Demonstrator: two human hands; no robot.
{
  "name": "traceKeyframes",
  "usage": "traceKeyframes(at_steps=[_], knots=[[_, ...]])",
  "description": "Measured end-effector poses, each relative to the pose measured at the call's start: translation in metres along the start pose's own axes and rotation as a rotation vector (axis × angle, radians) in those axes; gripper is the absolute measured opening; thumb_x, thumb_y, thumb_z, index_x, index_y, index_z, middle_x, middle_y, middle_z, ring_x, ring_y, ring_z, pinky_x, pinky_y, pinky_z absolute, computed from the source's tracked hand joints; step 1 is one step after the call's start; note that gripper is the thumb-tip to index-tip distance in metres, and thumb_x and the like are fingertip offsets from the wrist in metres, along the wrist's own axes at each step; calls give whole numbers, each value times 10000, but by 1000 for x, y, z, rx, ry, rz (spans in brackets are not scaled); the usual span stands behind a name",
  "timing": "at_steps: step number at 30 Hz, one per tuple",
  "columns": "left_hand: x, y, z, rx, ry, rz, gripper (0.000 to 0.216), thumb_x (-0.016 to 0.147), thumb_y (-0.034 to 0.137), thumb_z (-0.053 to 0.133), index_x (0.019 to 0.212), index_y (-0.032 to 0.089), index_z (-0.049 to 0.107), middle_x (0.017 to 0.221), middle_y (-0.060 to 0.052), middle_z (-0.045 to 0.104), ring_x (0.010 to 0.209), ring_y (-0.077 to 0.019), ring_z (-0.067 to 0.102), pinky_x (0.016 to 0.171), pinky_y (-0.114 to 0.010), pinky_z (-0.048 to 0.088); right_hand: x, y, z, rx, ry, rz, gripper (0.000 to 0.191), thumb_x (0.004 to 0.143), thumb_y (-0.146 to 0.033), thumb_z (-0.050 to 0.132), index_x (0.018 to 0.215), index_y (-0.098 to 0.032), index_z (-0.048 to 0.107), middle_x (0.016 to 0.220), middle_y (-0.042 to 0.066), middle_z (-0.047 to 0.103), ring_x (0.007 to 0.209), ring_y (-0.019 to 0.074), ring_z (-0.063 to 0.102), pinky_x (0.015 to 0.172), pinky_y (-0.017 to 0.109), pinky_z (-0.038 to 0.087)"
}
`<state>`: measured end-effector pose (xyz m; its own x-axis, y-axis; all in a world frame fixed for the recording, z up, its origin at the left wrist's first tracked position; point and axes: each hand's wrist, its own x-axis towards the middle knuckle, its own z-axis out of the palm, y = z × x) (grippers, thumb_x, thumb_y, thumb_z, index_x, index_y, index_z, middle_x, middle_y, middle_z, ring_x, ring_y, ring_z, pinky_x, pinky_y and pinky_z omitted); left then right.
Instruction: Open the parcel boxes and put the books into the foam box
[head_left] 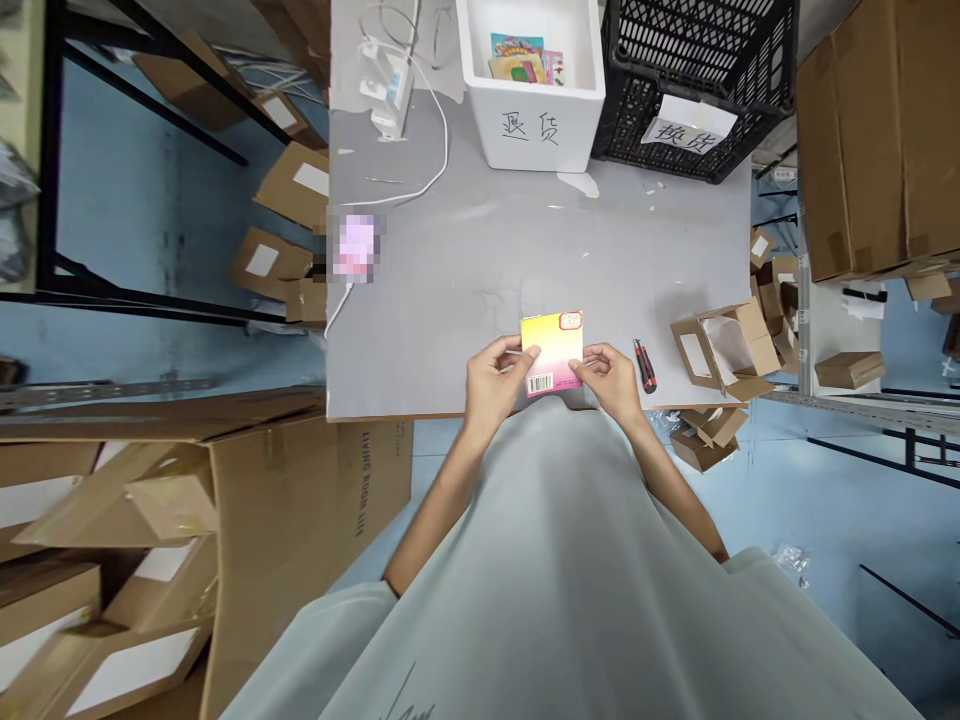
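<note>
A small square booklet [553,345], yellow fading to pink with a barcode low on its left, is held up over the table's front edge. My left hand [496,380] pinches its left side, thumb on the face toward me. On the opposite side my right hand [609,376] grips it the same way, with the fingers behind partly hidden. Just right of my right hand lies a red and black box cutter [644,366]. An opened small cardboard box [724,350] sits farther right.
At the back of the grey table [480,240] stand a white bin [531,125] with several booklets and a black plastic crate [694,90]. A power strip [394,95] and cable lie back left. A large carton [300,530] of boxes stands on the floor at left.
</note>
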<state>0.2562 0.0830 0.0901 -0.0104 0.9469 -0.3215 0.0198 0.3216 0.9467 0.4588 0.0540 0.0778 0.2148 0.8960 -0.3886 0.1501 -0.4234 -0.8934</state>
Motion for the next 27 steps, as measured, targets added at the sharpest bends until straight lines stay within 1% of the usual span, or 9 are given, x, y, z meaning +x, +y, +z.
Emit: traceKeyframes(at_steps=[8,11,14,16,17,19,21,24,27], knots=[[-7,7,4,117,64,115,334,918,528,802,1023,211,811,1033,-51,789,849,-183,767,681,-265,602,-5,-7,1,-25,-17,4,473,769,-624,876,956,-231,689,892,23,765,718,170,718,705,311,601],[-8,8,7,117,50,115,333,920,529,800,1023,212,814,1004,-46,779,835,-179,764,668,-258,593,-4,-5,0,-18,-20,-1,484,779,-647,884,906,-231,672,821,4,735,683,160,687,640,284,560],[-8,8,10,107,25,94,335,905,525,813,1016,208,812,996,-51,787,825,-186,771,645,-257,581,-2,-2,-2,-90,-3,-5,461,833,-651,859,884,-235,665,775,-8,712,653,159,666,614,281,542],[-7,6,13,82,25,67,343,880,517,832,1014,203,802,979,-55,796,820,-197,779,637,-262,581,-3,-1,-3,-169,35,-38,422,880,-626,837,959,-236,696,873,19,757,711,180,710,658,309,588],[-7,5,14,65,31,51,350,866,513,842,1014,200,792,960,-54,798,811,-201,781,638,-267,583,-5,-1,-3,-211,69,-81,406,910,-609,819,1034,-237,716,985,49,785,793,201,747,703,332,622],[-4,1,16,23,40,24,361,845,505,859,1011,200,762,928,-48,798,780,-198,776,651,-280,594,-12,-5,-3,-291,131,-208,409,974,-574,775,1217,-248,728,1270,113,776,1035,248,783,824,384,675],[-2,-2,18,-33,33,9,367,841,498,866,1008,209,715,958,-45,800,767,-188,770,666,-288,605,-22,-9,0,-363,115,-327,448,1005,-551,761,1352,-273,710,1463,132,708,1249,274,747,935,417,692],[-1,-4,21,-114,-1,6,400,850,507,873,1021,229,642,1069,-49,797,836,-184,784,693,-288,621,-34,-15,7,-441,-25,-403,493,990,-512,801,1420,-291,703,1490,113,715,1321,289,733,1033,438,686],[-3,-3,25,-141,-54,56,427,881,559,860,1056,237,641,1175,-75,786,1005,-214,798,768,-314,658,-33,-14,11,-417,-88,-409,414,1037,-440,722,1421,-286,726,1495,98,738,1296,289,758,1069,436,670]])
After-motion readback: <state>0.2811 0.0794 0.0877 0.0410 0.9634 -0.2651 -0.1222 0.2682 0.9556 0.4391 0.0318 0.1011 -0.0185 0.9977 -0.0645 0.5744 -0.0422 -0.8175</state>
